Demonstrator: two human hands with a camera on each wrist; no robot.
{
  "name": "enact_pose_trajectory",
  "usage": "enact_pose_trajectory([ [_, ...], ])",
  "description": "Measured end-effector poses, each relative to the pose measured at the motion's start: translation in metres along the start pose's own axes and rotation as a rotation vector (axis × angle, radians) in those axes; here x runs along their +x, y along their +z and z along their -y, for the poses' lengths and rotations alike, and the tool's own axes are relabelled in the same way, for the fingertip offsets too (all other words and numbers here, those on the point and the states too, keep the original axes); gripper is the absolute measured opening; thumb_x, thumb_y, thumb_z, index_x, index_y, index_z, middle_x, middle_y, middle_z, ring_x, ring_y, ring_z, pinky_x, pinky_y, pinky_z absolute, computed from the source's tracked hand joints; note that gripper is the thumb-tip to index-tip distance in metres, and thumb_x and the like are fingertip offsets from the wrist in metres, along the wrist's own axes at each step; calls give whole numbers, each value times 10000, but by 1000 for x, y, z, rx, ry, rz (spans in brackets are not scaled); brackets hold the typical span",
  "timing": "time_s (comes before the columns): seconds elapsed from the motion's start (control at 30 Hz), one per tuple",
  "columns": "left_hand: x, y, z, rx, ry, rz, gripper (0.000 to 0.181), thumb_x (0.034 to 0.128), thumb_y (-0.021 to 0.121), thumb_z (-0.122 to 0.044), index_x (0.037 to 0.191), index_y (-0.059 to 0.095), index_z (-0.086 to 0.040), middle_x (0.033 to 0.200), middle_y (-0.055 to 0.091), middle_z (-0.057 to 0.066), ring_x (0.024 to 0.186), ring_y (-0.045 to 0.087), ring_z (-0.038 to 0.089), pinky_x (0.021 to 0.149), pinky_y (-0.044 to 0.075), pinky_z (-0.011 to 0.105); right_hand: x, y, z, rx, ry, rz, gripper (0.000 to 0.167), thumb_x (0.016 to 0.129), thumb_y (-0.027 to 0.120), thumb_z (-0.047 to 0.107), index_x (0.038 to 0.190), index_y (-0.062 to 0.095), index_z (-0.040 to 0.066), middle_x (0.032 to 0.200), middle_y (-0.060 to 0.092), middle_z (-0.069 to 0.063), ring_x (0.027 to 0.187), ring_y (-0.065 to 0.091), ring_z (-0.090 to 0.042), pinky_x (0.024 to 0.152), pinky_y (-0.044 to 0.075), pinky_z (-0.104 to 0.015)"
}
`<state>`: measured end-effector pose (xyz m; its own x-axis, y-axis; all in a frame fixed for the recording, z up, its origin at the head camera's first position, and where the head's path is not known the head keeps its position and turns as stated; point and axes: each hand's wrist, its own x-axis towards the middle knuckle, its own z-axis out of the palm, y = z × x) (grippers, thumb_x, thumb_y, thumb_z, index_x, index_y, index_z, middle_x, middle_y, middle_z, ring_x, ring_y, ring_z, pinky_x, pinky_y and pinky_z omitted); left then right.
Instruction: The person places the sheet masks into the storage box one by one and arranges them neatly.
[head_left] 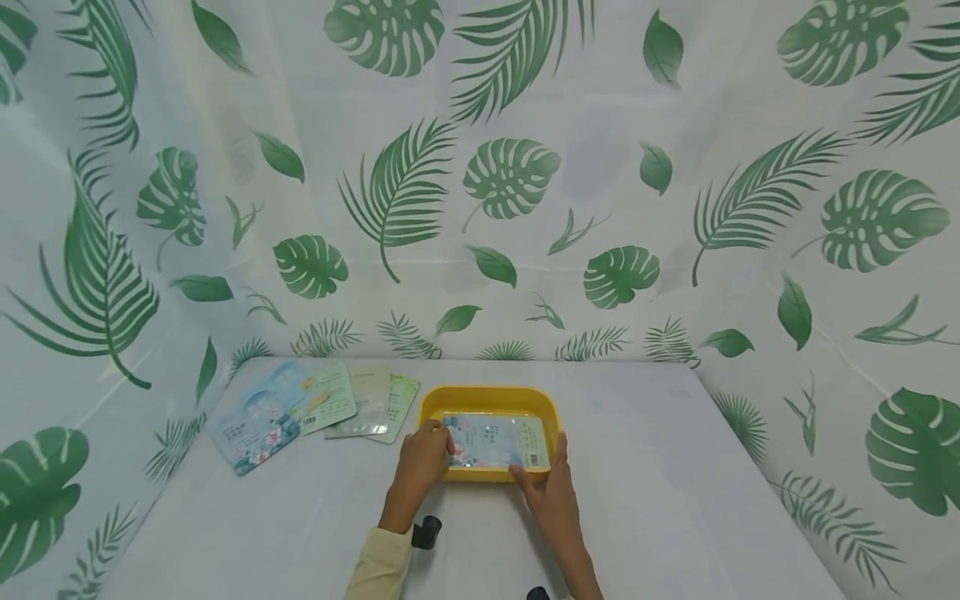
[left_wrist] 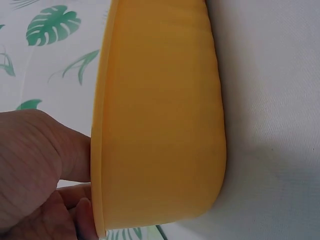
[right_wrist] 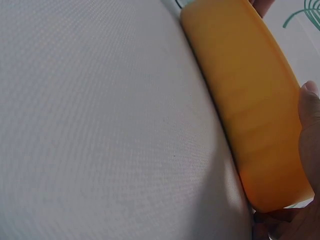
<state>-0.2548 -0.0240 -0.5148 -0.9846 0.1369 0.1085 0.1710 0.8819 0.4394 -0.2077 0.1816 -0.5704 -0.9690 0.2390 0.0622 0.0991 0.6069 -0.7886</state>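
Note:
A yellow plastic tray (head_left: pixel 491 477) with rounded corners stands on the white table. Inside it lies a flat blue sachet (head_left: pixel 487 439) printed with pink flowers, and a pale green sachet (head_left: pixel 534 446) shows at its right. My left hand (head_left: pixel 423 457) grips the tray's left rim, the thumb inside near the blue sachet; in the left wrist view its fingers curl at the rim corner. My right hand (head_left: pixel 553 497) holds the front right corner, thumb on the front rim and fingers along the right side. The right wrist view shows that thumb (right_wrist: pixel 309 107) against the rim.
Left of the tray, several flat sachets lie fanned out: a blue floral one (head_left: pixel 255 425), a green one (head_left: pixel 327 398), a silvery one (head_left: pixel 363 408) and another green one (head_left: pixel 401 408). White leaf-printed cloth (head_left: pixel 510 275) hangs behind and at both sides of the table (head_left: pixel 660 500).

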Motion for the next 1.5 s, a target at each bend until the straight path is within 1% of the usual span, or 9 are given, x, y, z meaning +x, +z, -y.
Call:
enact_pose_trajectory([
  [0.1, 1, 1, -1, 25, 3, 6, 167, 770, 743, 8, 728, 658, -130, 1159, 655, 114, 860, 558, 227, 760, 423, 360, 0, -1, 0, 3, -8, -6, 1074, 884, 642, 545, 1569, -61, 108, 1570, 238, -264, 1424, 309, -435, 1129, 303, -577],
  [0.17, 2, 3, -2, 86, 21, -1, 128, 780, 752, -32, 748, 672, -127, 1074, 670, 83, 807, 542, 201, 722, 407, 340, 0, -1, 0, 6, -10, -9, 1074, 884, 645, 542, 1569, -58, 108, 1565, 249, -265, 1419, 318, -434, 1126, 307, -577],
  [0.27, 3, 8, -3, 198, 61, -26, 59, 803, 750, -84, 832, 700, -94, 902, 658, 49, 739, 522, 179, 671, 388, 327, 0, -1, -1, 8, -6, -9, 1072, 883, 643, 546, 1570, -59, 114, 1567, 248, -259, 1423, 314, -427, 1131, 302, -573],
  [0.37, 3, 12, -5, 259, 62, -22, 147, 851, 717, -121, 977, 697, -48, 847, 641, 52, 713, 485, 189, 667, 368, 327, 1, -1, -1, 8, -8, -11, 1068, 884, 636, 556, 1571, -52, 113, 1575, 234, -257, 1432, 297, -429, 1136, 294, -572],
  [0.63, -3, 12, -15, 260, -1, 37, 314, 904, 675, -161, 1179, 653, -11, 1049, 701, 128, 834, 537, 240, 772, 372, 373, 0, 1, -1, -4, -2, 1, 1076, 883, 644, 546, 1570, -75, 134, 1583, 218, -250, 1426, 310, -425, 1131, 300, -579],
  [0.77, -7, 6, -19, 244, -20, 44, 323, 918, 652, -144, 1202, 640, 9, 1007, 707, 160, 870, 540, 259, 805, 376, 393, -1, 1, -1, 1, -5, 6, 1085, 876, 636, 571, 1570, -75, 135, 1589, 207, -248, 1441, 284, -421, 1141, 286, -572],
  [1.0, -5, 5, -18, 238, 5, 58, 301, 906, 653, -136, 1172, 651, 4, 891, 693, 144, 820, 497, 239, 792, 348, 383, -1, -1, -2, 8, -27, -13, 1076, 879, 643, 555, 1570, -51, 111, 1579, 227, -255, 1433, 302, -416, 1132, 304, -565],
  [1.2, -4, 7, -14, 216, 31, 61, 311, 915, 635, -131, 1200, 647, -5, 919, 708, 145, 831, 511, 235, 777, 334, 377, -1, -1, -2, 3, -35, -17, 1075, 879, 642, 556, 1571, -54, 115, 1571, 238, -263, 1419, 325, -422, 1122, 321, -564],
  [1.5, -3, 10, -8, 132, 77, 85, 211, 916, 642, -114, 1121, 666, -66, 896, 709, 91, 805, 555, 211, 738, 310, 349, 0, -1, -2, 1, -21, -6, 1089, 869, 627, 597, 1571, -66, 135, 1599, 193, -237, 1451, 272, -408, 1145, 290, -554],
])
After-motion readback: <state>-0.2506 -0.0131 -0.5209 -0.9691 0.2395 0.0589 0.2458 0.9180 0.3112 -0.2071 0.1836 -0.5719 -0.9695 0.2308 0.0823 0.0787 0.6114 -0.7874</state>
